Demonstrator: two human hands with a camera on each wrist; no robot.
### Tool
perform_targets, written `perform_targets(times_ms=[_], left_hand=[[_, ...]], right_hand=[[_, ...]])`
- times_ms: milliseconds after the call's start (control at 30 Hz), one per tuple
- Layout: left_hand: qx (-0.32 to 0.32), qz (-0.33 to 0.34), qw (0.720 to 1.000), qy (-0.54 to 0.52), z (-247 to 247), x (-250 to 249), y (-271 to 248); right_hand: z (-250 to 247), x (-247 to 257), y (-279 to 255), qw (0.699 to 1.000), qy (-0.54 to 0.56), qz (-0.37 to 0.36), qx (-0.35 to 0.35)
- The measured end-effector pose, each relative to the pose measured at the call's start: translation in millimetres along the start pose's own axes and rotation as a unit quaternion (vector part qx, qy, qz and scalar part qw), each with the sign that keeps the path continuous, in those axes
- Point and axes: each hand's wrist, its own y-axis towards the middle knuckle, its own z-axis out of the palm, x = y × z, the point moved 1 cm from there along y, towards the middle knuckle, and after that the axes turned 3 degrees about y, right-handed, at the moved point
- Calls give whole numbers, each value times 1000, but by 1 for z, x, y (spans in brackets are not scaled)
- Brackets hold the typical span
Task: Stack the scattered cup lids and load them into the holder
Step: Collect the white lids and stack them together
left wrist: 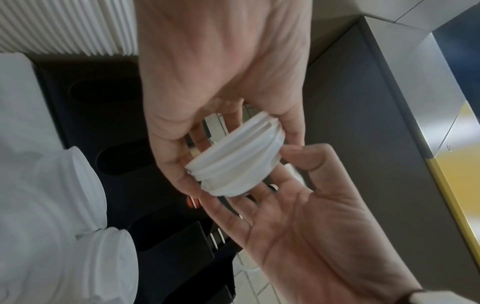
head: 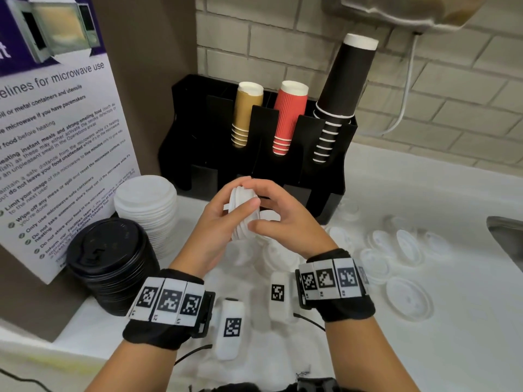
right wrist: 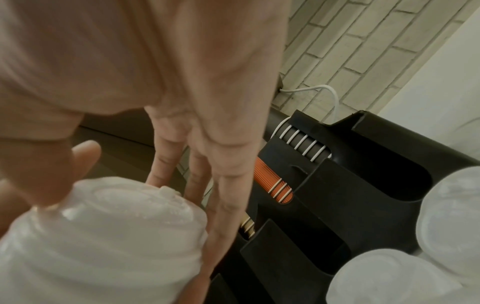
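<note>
A short stack of white lids (head: pixel 242 206) is gripped by the left hand (head: pixel 223 219) and right hand (head: pixel 278 213) in front of the black holder (head: pixel 215 154).

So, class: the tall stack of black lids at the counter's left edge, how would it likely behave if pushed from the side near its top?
The stack of black lids stands tall on the counter, so it probably tips or shears apart rather than sliding whole. The lids look like thin plastic, likely light, so little force would shift them. Nested rims may hold the layers together somewhat.
</note>
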Motion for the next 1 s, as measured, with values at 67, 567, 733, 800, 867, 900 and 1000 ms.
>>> perform_targets(times_ms=[67,567,733,800,867,900,1000], left_hand=[[-11,4,1000,-6,0,0,0],[-155,49,984,-72,-22,-11,15],[-146,37,987,-50,-27,-10,17],[-140,39,988,-48,-29,-10,17],[-138,47,988,-43,-31,-10,17],[-136,50,989,-41,-32,-10,17],[-132,52,989,-32,-33,-11,16]], right_hand=[[1,0,1,1000,4,-5,-5],[4,-11,44,965,-239,80,67],[39,-12,56,801,-494,194,277],[48,-11,59,767,-526,222,294],[50,-12,59,767,-531,217,288],[48,-12,59,778,-524,206,278],[38,-12,58,849,-469,140,202]])
